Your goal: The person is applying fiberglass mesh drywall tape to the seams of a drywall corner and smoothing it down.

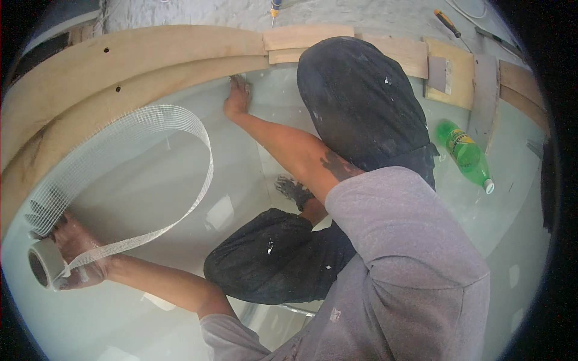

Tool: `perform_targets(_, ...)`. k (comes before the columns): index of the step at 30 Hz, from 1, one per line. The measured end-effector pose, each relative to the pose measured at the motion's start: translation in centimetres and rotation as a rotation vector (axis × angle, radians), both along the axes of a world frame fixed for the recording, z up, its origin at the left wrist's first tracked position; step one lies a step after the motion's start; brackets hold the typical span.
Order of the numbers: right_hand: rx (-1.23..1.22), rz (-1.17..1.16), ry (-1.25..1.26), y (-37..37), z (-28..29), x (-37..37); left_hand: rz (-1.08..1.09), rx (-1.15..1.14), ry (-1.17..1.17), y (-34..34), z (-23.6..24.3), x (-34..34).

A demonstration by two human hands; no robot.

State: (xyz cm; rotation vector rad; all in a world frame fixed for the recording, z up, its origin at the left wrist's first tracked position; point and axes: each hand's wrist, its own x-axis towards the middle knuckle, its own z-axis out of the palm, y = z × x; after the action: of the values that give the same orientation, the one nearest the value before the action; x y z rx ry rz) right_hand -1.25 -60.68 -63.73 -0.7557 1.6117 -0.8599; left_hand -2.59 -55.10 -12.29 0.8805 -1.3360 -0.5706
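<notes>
My left hand (84, 253) grips a roll of white mesh tape (47, 265) at the left. A length of mesh tape (144, 117) loops up from it along the curved wooden strips (180, 45) and bends back down. My right hand (238, 96) is farther up, its fingertips against the pale surface just below the wood; nothing is visible in its fingers, which look extended. My dark-trousered knees (361, 96) and a grimy foot (292, 189) are beside and below my right arm.
I am on a pale curved surface (229, 156). A green plastic bottle (469, 159) lies at the right, near short board pieces (448, 72). Beyond the wood, screwdrivers (447, 23) and a white cable (466, 12) lie on a rough grey surface (211, 12).
</notes>
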Motion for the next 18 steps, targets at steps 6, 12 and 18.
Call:
perform_targets(6, 0.054, 0.125, 0.036, -0.7, 2.5, 0.2, 0.064, -0.004, -0.08, 0.1, 1.3, 1.0)
perform_targets(12, -0.031, -0.103, 0.153, -1.4, -4.8, 1.3, -0.03, 0.082, 0.106, -0.5, -0.2, 0.5)
perform_targets(18, -0.005, -0.441, 0.046, -2.2, -2.6, 0.4, -0.013, 0.046, 0.029, -0.1, 0.2, 0.2)
